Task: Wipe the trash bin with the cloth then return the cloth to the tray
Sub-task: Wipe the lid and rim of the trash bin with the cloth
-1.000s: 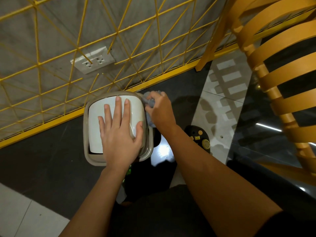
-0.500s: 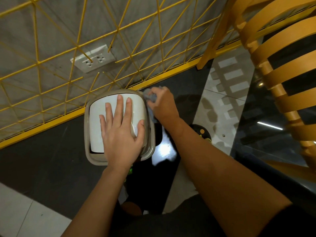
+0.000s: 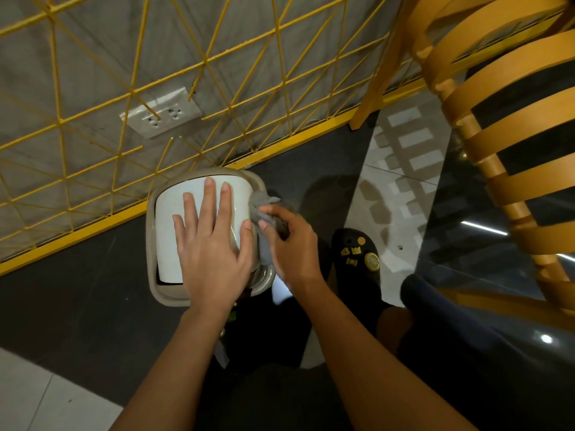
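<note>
Right hand [image 3: 292, 244]: fingers curled round a bunched grey cloth [image 3: 264, 209], pinching it against the bin's right edge.
Cloth: wadded under the right fingertips, touching the rim just beside the left thumb. How far it hangs down the bin's side is hard to tell, since the hand covers it.
Left hand [image 3: 211, 247]: flat, fingers straight and spread, palm pressing on the white lid [image 3: 168, 231].
Trash bin [image 3: 169, 298]: directly under the left hand, its beige rim framing the lid. It stands on the dark floor [image 3: 77, 290].
Beyond the fingertips: a yellow wire grid [image 3: 217, 57] over a grey wall, with a white double socket [image 3: 161, 115] behind the wires.
Right of the right hand: a black shoe [image 3: 357, 262] with small charms, near the wrist.
Further right: curved orange slats [image 3: 513, 119].
</note>
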